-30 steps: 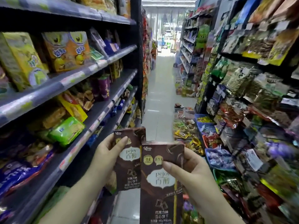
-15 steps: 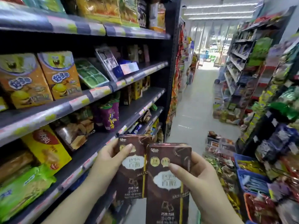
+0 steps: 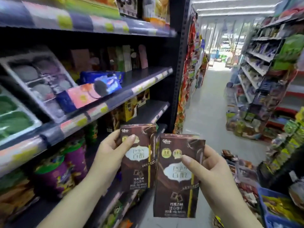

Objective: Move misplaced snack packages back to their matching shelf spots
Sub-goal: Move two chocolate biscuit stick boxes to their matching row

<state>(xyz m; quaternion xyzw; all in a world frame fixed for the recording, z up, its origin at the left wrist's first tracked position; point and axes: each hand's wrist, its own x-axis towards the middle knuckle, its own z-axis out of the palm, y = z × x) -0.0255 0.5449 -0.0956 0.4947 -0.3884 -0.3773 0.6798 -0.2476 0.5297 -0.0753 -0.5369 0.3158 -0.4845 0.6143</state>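
Note:
I hold two matching dark brown biscuit-stick boxes upright in front of me. My left hand (image 3: 111,150) grips the left brown box (image 3: 139,170) by its left edge, thumb on its front. My right hand (image 3: 209,170) grips the right brown box (image 3: 177,191) by its right edge, thumb across the front. The right box sits lower and slightly overlaps the left one. Both boxes hang in the aisle beside the left shelving unit (image 3: 148,83), at the height of its lower shelves.
On the left unit's middle shelf lie a blue cookie pack (image 3: 105,83), trays (image 3: 41,79) of round sweets and upright slim boxes (image 3: 126,58). Yellow boxes (image 3: 130,109) stand one shelf below. Snack racks and blue floor bins (image 3: 269,209) line the right. The aisle floor (image 3: 209,102) runs ahead.
My view has swung up and forward along the left shelves, which now look nearer. Both boxes stay in my hands, the right one a little lower.

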